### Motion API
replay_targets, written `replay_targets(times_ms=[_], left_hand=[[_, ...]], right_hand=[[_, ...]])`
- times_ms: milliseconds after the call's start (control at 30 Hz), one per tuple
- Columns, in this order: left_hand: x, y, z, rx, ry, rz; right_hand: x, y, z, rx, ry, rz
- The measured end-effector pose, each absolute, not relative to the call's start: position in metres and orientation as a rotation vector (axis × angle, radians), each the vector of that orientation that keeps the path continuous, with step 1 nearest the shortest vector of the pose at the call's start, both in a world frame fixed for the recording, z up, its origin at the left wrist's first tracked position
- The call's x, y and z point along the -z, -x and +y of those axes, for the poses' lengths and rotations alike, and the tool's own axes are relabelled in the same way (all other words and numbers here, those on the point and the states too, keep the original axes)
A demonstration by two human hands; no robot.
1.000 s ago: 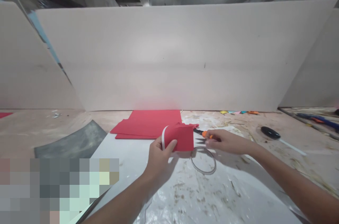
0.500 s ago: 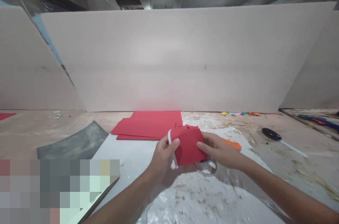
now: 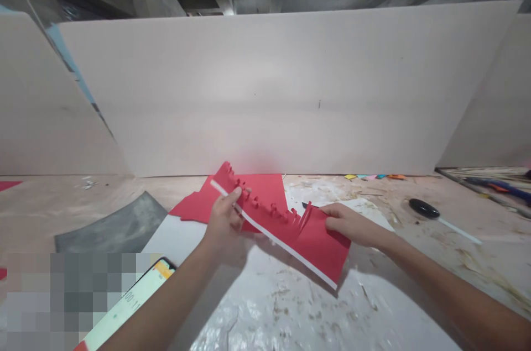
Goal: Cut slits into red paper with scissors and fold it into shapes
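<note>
A long red paper strip (image 3: 327, 243) slants down to the right between my hands, with a white band along its lower edge and small curled cuts along its upper edge. My left hand (image 3: 226, 215) pinches it near the upper left part. Its right end is gripped by my right hand (image 3: 348, 224), thumb in front. Behind the strip, red sheets (image 3: 265, 190) lie on the white plastic-covered surface (image 3: 257, 296). A small dark tip of some object shows beside my right hand; the rest is hidden.
A phone (image 3: 136, 298) lies at lower left by a grey sheet (image 3: 114, 226). To the right are a black oval object (image 3: 423, 208) with a pale strip and several tools (image 3: 498, 188). Coloured scraps (image 3: 373, 177) lie before the upright white board (image 3: 269, 91).
The red paper, bunched up between my hands before, is now stretched out into a long strip. My left hand has moved left, my right hand slightly right. More of the phone shows.
</note>
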State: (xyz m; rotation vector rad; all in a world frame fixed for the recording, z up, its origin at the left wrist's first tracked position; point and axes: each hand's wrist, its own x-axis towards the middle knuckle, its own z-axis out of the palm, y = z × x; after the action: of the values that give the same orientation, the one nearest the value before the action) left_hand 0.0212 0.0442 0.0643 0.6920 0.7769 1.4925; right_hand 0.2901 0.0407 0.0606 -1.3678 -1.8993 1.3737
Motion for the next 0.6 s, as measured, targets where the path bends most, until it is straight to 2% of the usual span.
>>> replay_targets(times_ms=[100,233,333,367,467,600], left_hand=[[-0.062,-0.011,0.056,-1.455,-0.67,0.807],[-0.053,0.003,0.07,-1.577,-0.712,1.17],[-0.05,0.0,0.064,-1.684,-1.076,1.328],[-0.05,-0.005,0.057,-1.611,-1.339,1.345],[-0.05,-0.026,0.031,-1.012,-1.922,1.11],[-0.043,-0.042,0.009,-0.734,-2.228,1.04]], right_hand=[[-0.058,-0.297,0.045,-1.189,1.457,-2.033],[-0.057,-0.297,0.043,-0.909,1.478,-2.14],[-0.059,-0.293,0.038,-0.738,1.425,-2.283],[-0.061,-0.291,0.036,-0.708,1.408,-2.32],[-0.063,-0.288,0.033,-0.649,1.313,-2.403],[-0.066,-0.285,0.029,-0.634,1.174,-2.432]])
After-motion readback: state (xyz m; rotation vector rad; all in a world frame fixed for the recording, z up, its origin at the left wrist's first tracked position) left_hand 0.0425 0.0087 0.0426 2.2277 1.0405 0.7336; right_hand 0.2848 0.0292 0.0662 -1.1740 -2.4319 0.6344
